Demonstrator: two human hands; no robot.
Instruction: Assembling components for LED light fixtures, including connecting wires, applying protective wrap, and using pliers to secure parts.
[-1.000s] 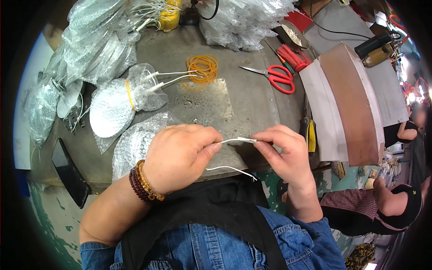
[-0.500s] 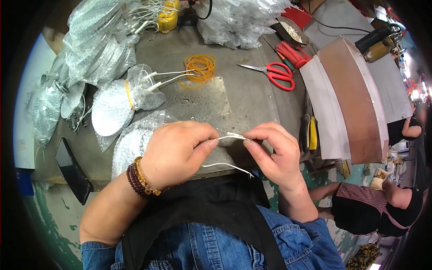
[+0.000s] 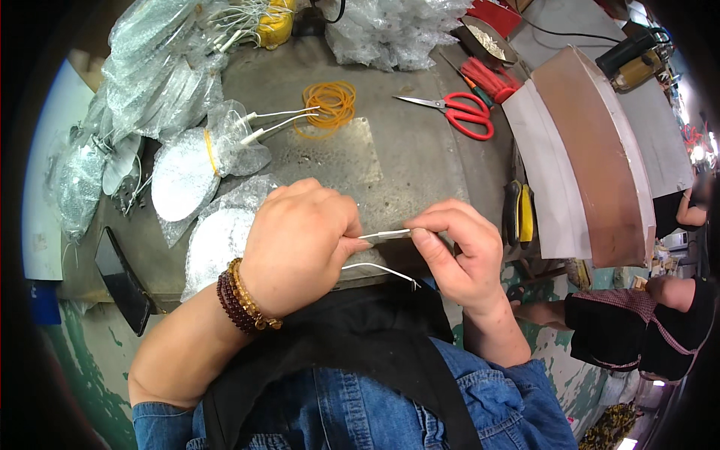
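Presently, your left hand [image 3: 304, 244] and right hand [image 3: 463, 253] are holding a white sleeved wire [image 3: 391, 234] in closed pinches above the tabletop [image 3: 420, 154]; a second wire [image 3: 369, 264] is looking unsleeved, seemingly outstanding (one banded pouch [image 3: 181, 184] is lying apparently complete).

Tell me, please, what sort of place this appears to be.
Probably a small assembly or packing workshop: bubble-wrapped pieces, red-handled scissors and a heap of yellow bands lie on a grey workbench.

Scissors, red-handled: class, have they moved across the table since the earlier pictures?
No. Against the pale patch on the tabletop, the scissors show no shift either way; only the view itself has moved.
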